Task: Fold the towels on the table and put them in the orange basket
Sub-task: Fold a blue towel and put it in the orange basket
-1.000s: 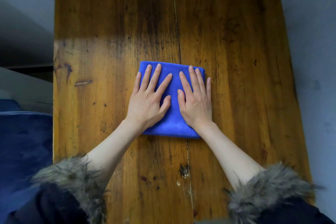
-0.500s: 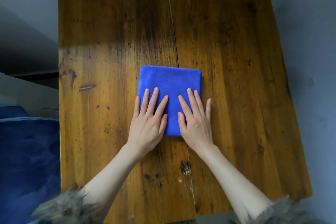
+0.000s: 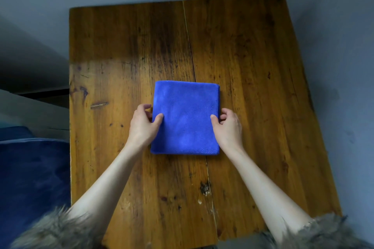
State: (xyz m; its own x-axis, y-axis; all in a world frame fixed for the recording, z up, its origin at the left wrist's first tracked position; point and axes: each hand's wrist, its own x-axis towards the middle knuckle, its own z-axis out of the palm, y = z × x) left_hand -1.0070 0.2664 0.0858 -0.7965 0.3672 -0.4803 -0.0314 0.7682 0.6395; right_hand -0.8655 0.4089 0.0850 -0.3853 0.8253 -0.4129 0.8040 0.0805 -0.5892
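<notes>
Nearest the camera, two fur-trimmed sleeves [image 3: 54, 226] are seen at the bottom edge, and bare forearms are stretched from them over the tabletop [image 3: 253, 62]. Further out, the folded blue towel [image 3: 185, 117] is laid flat near the middle of the tabletop, across the seam between the two planks, as a tidy, nearly square pad. It is taken at its two side edges: the left hand [image 3: 141, 123] is curled at the left edge, its thumb laid on top of the cloth and its fingers [image 3: 146, 107] bent beside and seemingly under the edge; the right hand [image 3: 229, 125] is set the same way at the right edge, thumb on top, fingers [image 3: 225, 111] hooked round the side. Both grips are judged to be light pinches with the fingers half curled rather than clenched, and the towel is not yet seen lifted. The folding appears done and the carry to the basket is judged to be next. The main risk lies in the lift: if only the top layers are pinched, the lower layers may sag or fall open and the fold will be lost; uneven pull from the two sides may skew the pad. The orange basket is not in view, so the towel will have to be carried out of frame, and the fold may be loosened on the way. Beyond the tabletop only grey floor [image 3: 334, 6] is seen, with a dark blue cushion [image 3: 30, 168] to the left.
</notes>
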